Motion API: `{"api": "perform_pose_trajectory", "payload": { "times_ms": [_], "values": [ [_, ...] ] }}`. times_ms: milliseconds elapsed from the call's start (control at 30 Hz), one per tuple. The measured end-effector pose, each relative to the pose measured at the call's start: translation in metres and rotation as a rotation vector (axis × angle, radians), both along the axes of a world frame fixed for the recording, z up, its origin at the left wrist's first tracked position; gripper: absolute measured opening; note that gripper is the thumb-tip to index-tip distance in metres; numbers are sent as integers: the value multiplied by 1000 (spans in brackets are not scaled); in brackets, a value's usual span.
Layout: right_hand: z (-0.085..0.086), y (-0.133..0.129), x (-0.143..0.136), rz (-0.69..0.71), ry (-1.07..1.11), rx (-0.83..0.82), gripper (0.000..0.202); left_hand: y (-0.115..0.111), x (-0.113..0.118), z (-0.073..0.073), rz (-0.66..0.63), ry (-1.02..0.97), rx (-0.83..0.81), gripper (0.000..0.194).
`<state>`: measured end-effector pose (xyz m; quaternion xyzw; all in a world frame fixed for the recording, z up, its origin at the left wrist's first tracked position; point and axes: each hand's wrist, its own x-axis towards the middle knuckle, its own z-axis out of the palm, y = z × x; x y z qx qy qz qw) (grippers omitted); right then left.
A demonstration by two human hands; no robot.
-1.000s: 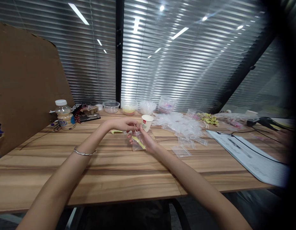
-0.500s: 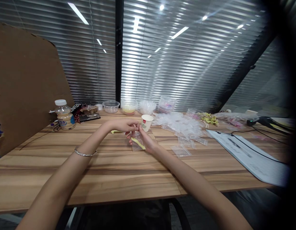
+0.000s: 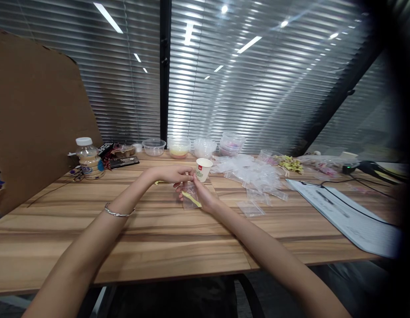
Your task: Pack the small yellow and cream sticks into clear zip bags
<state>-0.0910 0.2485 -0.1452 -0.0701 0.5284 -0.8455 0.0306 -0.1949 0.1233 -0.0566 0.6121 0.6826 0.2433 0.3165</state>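
Between my hands is a small clear plastic bag [image 3: 191, 201] with a yellow strip [image 3: 191, 199] inside it. My left hand [image 3: 176, 174] pinches the bag's upper edge, fingers close together. My right hand [image 3: 204, 194] grips the same bag near its top, thumb up, with its other fingers behind the plastic. Just behind my right thumb stands a white paper cup [image 3: 204, 170] with a red label. Another yellow piece [image 3: 161, 182] lies on the table, partly hidden by my left hand.
Many clear bags [image 3: 248, 172] are piled to the right, one bag [image 3: 250, 208] apart from them. Plastic bowls [image 3: 153, 147] line the back. A clipboard [image 3: 340, 216] and yellow pieces [image 3: 291, 164] lie right; a bottle [image 3: 89, 159] and cardboard panel [image 3: 39, 115] stand left.
My left fingers have shifted very slightly along the bag's top edge toward my right thumb. The bag, the cup and everything else look the same.
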Motion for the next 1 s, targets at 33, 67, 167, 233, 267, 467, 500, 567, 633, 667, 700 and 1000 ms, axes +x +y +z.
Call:
{"api": "perform_pose_trajectory", "payload": {
  "times_ms": [33, 67, 167, 233, 267, 467, 500, 567, 633, 667, 700, 1000],
  "values": [
    [0, 0, 0, -2, 3, -2, 52, 0, 0, 0, 1, 2, -2, 43],
    [-1, 0, 0, 0, 5, -6, 52, 0, 0, 0, 2, 3, -6, 44],
    [-2, 0, 0, 2, 11, -13, 51, 0, 1, 1, 12, 10, -13, 47],
    [-2, -1, -1, -10, 15, -10, 50, 0, 2, 1, 23, 19, -13, 48],
    [-2, -1, -1, -17, 19, -8, 49, 1, 2, 0, 27, 19, -14, 48],
    [-3, -2, -1, -20, 49, -2, 50, 3, 1, -3, 33, -8, -32, 45],
    [-3, -2, -1, -25, 47, 5, 51, 3, 1, -3, 32, -13, -31, 45],
    [-2, -3, -1, -40, 47, 18, 50, 3, 2, -3, 29, -20, -28, 45],
    [-2, -3, -1, -47, 51, 28, 50, 3, 3, -3, 28, -27, -35, 46],
    [-2, -3, -1, -45, 53, 31, 50, 3, 3, -2, 29, -29, -41, 47],
    [-2, -3, -2, -40, 54, 32, 51, 3, 4, -2, 31, -29, -46, 47],
    [-2, -4, -3, -22, 95, 44, 53, 3, 4, -2, 26, -21, -51, 49]
  ]
}}
